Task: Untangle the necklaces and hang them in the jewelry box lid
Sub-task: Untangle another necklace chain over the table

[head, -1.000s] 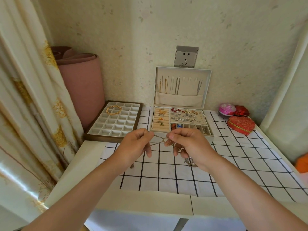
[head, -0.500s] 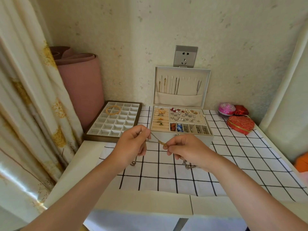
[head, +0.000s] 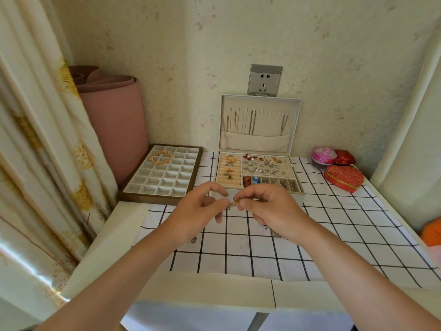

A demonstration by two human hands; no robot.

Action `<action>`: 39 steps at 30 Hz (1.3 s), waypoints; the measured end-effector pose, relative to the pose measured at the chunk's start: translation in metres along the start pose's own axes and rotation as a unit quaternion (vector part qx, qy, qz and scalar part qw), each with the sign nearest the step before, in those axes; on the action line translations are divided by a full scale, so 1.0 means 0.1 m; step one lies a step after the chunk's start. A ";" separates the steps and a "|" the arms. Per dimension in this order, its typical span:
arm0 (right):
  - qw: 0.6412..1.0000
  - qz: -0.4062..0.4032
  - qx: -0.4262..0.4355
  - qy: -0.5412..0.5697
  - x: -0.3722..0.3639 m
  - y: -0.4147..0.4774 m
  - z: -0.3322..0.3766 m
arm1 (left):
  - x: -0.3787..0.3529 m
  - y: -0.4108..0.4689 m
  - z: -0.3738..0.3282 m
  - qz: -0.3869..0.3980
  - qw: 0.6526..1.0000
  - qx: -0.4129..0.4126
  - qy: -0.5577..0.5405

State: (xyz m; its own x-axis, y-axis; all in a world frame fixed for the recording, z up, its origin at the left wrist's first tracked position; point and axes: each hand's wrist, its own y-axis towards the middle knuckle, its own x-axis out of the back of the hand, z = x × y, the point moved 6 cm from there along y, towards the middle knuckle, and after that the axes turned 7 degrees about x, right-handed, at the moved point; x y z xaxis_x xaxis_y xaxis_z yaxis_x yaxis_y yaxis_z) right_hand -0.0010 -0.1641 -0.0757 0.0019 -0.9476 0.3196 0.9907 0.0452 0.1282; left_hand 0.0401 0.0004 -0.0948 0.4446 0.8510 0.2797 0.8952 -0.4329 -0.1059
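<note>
Knot trouble is the big risk I see. Both hands are on the same tiny gold clump of necklaces [head: 235, 203], held up between them. The left hand [head: 198, 211] pinches one end with its thumb and a curled finger, forefinger arched clear. The right hand [head: 269, 206] pinches the other end, fingers curled in tight, and the two pinches almost touch. Pull them straight apart and my guess is the tangle just cinches down, or a thin link gives. The loose chain [head: 274, 231] hanging under the right wrist could also drag on the checked cloth [head: 238, 254] and catch. The open tray of the box [head: 297, 191] sits just past the knuckles, so a swinging end could hook something in there. The knot itself is way too small to read, and I can't tell how many strands are in it. Most of the chain is hidden behind the right palm. There's a small dark bit [head: 193, 239] below the left wrist, pendant or clasp, no idea. The jewelry box lid [head: 253, 142] stands upright beyond both hands with a few chains hung, but the free hooks are too tiny to count.
</note>
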 end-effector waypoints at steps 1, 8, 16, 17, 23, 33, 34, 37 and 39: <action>1.000 -0.001 0.004 -0.002 0.00 0.00 0.00 | -0.02 -0.01 -0.01 0.007 1.000 -0.016 0.017; 0.999 0.004 0.023 -0.044 0.00 0.02 0.01 | 0.00 0.01 0.00 -0.041 0.999 -0.024 0.015; 0.999 -0.033 0.021 -0.021 0.00 0.01 -0.01 | -0.07 -0.03 -0.04 -0.041 0.999 0.011 -0.015; 0.999 -0.041 0.024 -0.010 -0.01 0.01 -0.01 | -0.08 -0.03 -0.04 -0.036 0.999 0.017 -0.011; 0.998 -0.059 0.024 0.014 -0.02 -0.01 0.04 | -0.12 -0.02 -0.02 -0.002 1.000 0.025 -0.001; 1.000 -0.009 -0.026 -0.001 -0.07 0.00 -0.08 | 0.02 -0.08 -0.14 -0.102 0.990 -0.080 0.053; 0.999 0.002 -0.033 -0.015 -0.08 -0.01 -0.10 | 0.03 -0.09 -0.14 -0.116 0.987 -0.087 0.065; 0.998 0.027 -0.040 -0.034 -0.13 -0.02 -0.09 | 0.02 -0.06 -0.13 -0.134 0.985 -0.086 0.073; 0.997 0.030 -0.039 -0.058 -0.14 -0.02 -0.10 | -0.01 -0.02 -0.07 -0.117 0.993 -0.026 0.018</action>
State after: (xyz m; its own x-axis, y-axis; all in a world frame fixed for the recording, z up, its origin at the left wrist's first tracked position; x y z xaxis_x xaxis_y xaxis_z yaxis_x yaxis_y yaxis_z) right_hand -0.0021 -0.1540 -0.0894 0.0503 -0.9004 0.4322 0.9968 0.0719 0.0338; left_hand 0.0372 -0.0021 -0.0878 0.2218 0.9194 0.3248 0.9708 -0.2396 0.0153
